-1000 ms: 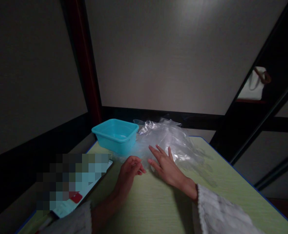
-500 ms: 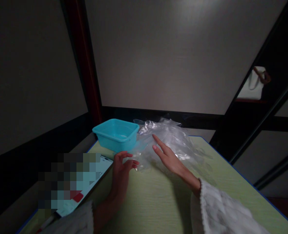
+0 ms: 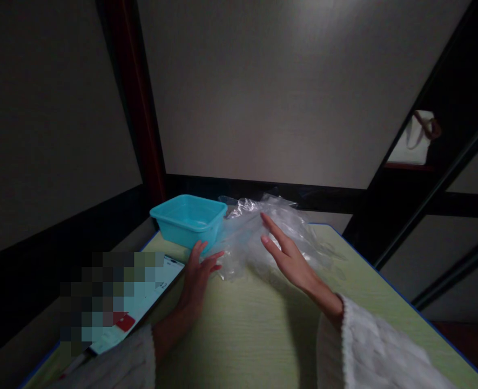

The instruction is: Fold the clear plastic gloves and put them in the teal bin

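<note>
A heap of clear plastic bags (image 3: 242, 246) lies crumpled towards the far side of the table. My right hand (image 3: 289, 259) is over the front of the heap, fingers stretched out and thumb apart, holding nothing. Left of it, my left hand (image 3: 198, 275) is open with its fingers spread, at the heap's near left edge. Whether its fingertips touch the plastic I cannot tell. Just beyond my left hand is a turquoise plastic basin (image 3: 188, 237), which touches or nearly touches the bags.
A tablet or phone (image 3: 141, 302), partly pixelated, lies at the left with a cable at its near end. The light green table (image 3: 247, 335) has a blue edge. Panelled walls (image 3: 263, 108) stand behind and left. A white bag (image 3: 412, 140) sits on a shelf at right.
My hands have moved apart: the right one slightly right and up, the left one slightly left with its fingers spreading. The view has shifted a little; the basin and bags look unmoved.
</note>
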Available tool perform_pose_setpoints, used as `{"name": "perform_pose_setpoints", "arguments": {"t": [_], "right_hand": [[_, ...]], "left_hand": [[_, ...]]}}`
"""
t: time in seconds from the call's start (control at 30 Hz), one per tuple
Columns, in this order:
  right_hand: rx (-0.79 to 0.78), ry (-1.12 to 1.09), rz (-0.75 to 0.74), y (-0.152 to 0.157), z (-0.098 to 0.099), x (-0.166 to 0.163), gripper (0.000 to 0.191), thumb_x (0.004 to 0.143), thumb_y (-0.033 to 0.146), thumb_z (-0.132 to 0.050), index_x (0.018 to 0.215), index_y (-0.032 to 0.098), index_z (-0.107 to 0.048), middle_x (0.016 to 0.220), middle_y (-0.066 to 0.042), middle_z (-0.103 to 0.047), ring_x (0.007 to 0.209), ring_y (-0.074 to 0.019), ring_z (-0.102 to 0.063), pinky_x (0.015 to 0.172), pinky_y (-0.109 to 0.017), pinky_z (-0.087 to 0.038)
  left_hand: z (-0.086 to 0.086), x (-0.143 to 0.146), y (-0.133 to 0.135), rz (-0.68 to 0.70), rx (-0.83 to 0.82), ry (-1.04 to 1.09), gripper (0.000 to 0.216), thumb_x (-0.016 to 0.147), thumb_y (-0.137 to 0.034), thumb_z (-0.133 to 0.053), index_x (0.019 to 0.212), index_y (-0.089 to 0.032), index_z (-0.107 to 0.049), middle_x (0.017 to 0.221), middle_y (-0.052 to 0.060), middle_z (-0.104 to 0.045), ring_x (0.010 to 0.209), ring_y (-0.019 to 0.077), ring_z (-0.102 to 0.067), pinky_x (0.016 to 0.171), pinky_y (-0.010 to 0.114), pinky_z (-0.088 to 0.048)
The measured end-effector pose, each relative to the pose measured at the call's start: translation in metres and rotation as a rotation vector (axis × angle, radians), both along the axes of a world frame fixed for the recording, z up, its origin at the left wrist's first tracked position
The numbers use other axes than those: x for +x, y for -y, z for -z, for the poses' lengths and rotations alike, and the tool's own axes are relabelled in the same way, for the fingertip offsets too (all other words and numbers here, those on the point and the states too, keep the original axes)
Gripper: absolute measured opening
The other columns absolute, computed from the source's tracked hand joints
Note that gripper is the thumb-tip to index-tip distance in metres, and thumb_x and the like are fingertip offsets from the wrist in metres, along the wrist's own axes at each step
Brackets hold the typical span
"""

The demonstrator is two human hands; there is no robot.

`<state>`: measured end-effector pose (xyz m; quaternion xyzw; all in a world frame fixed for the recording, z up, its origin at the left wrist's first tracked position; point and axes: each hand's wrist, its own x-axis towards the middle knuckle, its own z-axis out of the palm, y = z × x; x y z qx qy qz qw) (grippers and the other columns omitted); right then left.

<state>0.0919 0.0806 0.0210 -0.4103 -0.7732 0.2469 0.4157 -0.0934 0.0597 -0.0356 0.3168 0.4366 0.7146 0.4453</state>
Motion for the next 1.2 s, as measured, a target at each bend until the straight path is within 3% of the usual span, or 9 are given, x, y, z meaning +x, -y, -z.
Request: {"name": "perform_pose_setpoints", "arguments": {"t": [0.23, 0.4, 0.53, 0.8, 0.87, 0.97, 1.07, 1.13, 1.2], "right_hand": [[0.080, 0.152, 0.021, 0.026, 0.005, 0.019, 0.051, 0.090, 0.040, -0.042, 0.137, 0.018, -0.040, 0.139, -0.009, -0.043, 0.127, -0.0247, -0.042, 0.103, -0.047, -0.035], [0.036, 0.277, -0.053, 0.051, 0.014, 0.037, 0.035, 0.090, 0.033, -0.043, 0.117, 0.019, -0.061, 0.114, -0.009, -0.065, 0.100, -0.0242, -0.064, 0.085, -0.042, -0.051], [-0.012, 0.333, -0.175, 0.063, 0.020, 0.044, 0.030, 0.090, 0.031, -0.045, 0.106, 0.019, -0.067, 0.098, -0.007, -0.072, 0.087, -0.0216, -0.068, 0.078, -0.037, -0.053], [-0.048, 0.257, -0.602, 0.089, 0.021, 0.052, 0.039, 0.089, 0.049, -0.045, 0.115, 0.026, -0.062, 0.085, -0.004, -0.073, 0.067, -0.0138, -0.067, 0.061, -0.023, -0.053], [-0.012, 0.227, -0.534, 0.088, 0.022, 0.052, 0.037, 0.089, 0.049, -0.045, 0.110, 0.026, -0.064, 0.075, -0.002, -0.073, 0.059, -0.0128, -0.065, 0.056, -0.023, -0.051], [0.013, 0.275, -0.244, 0.077, 0.025, 0.052, 0.031, 0.091, 0.038, -0.043, 0.093, 0.021, -0.069, 0.057, -0.001, -0.065, 0.046, -0.0132, -0.058, 0.049, -0.025, -0.049], [0.097, 0.388, -0.162, 0.062, 0.027, 0.052, 0.031, 0.093, 0.032, -0.040, 0.104, 0.018, -0.065, 0.090, -0.008, -0.070, 0.080, -0.0194, -0.065, 0.071, -0.034, -0.053], [0.110, 0.507, -0.262, 0.056, 0.030, 0.052, 0.038, 0.093, 0.035, -0.043, 0.124, 0.018, -0.053, 0.120, -0.010, -0.062, 0.112, -0.0237, -0.055, 0.093, -0.042, -0.045], [0.083, 0.628, -0.355, 0.053, 0.033, 0.051, 0.052, 0.091, 0.041, -0.046, 0.136, 0.017, -0.040, 0.135, -0.010, -0.049, 0.129, -0.0268, -0.037, 0.105, -0.049, -0.032]], "left_hand": [[0.001, -0.003, -0.006, -0.005, -0.038, -0.039, 0.050, 0.058, -0.013, -0.068, 0.105, -0.023, -0.053, 0.129, 0.007, -0.050, 0.076, 0.0156, -0.067, 0.048, 0.018, -0.048], [-0.004, 0.000, 0.000, -0.002, -0.024, -0.099, 0.050, 0.057, -0.016, -0.067, 0.105, -0.021, -0.057, 0.125, 0.008, -0.055, 0.058, 0.0113, -0.062, 0.038, 0.018, -0.038], [-0.011, 0.004, 0.013, 0.025, 0.017, -0.218, 0.047, 0.056, -0.018, -0.065, 0.103, -0.019, -0.061, 0.112, 0.007, -0.064, 0.039, 0.0050, -0.044, 0.036, 0.020, -0.034], [-0.012, 0.007, 0.032, 0.066, 0.127, -0.517, 0.033, 0.058, -0.016, -0.063, 0.089, -0.021, -0.072, 0.089, 0.004, -0.065, 0.049, 0.0097, -0.046, 0.041, 0.018, -0.037], [-0.011, 0.009, 0.032, 0.118, 0.102, -0.528, 0.029, 0.056, -0.013, -0.063, 0.082, -0.021, -0.073, 0.085, 0.005, -0.065, 0.050, 0.0103, -0.047, 0.040, 0.018, -0.035], [-0.009, 0.011, 0.031, 0.170, 0.051, -0.535, 0.032, 0.055, -0.010, -0.062, 0.082, -0.021, -0.074, 0.079, 0.004, -0.066, 0.048, 0.0106, -0.047, 0.036, 0.017, -0.031], [-0.005, 0.012, 0.030, 0.184, 0.002, -0.543, 0.034, 0.053, -0.009, -0.062, 0.083, -0.021, -0.074, 0.072, 0.002, -0.065, 0.046, 0.0105, -0.046, 0.035, 0.018, -0.030], [-0.003, 0.012, 0.030, 0.193, -0.023, -0.559, 0.034, 0.054, -0.011, -0.063, 0.085, -0.020, -0.074, 0.065, 0.001, -0.063, 0.044, 0.0106, -0.045, 0.036, 0.018, -0.031], [-0.001, 0.012, 0.030, 0.202, -0.033, -0.594, 0.035, 0.056, -0.015, -0.063, 0.089, -0.019, -0.073, 0.060, -0.001, -0.061, 0.044, 0.0109, -0.044, 0.038, 0.019, -0.032]]}}
